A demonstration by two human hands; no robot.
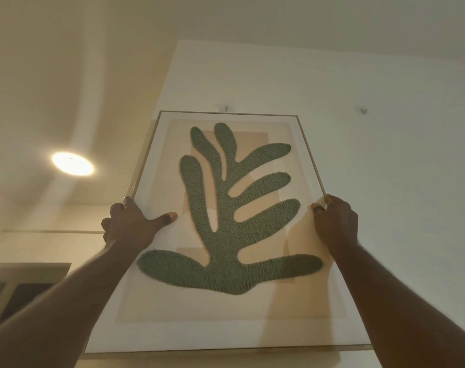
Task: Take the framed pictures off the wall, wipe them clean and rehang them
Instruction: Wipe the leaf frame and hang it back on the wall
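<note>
A large framed picture [279, 309] with a thin light frame shows a green leaf-like shape on beige. I hold it up high against the white wall. My left hand [130, 224] grips its left edge, thumb lying across the glass and fingers behind the frame. My right hand [335, 221] grips the right edge the same way. The frame's top edge sits just below a wall hook [226, 108]. A second hook [363, 111] is bare, further right on the wall.
A lit ceiling spotlight [72, 163] glares at the left. A dark framed opening or window [24, 290] shows at the lower left. The white wall [398, 181] runs on to the right of the picture.
</note>
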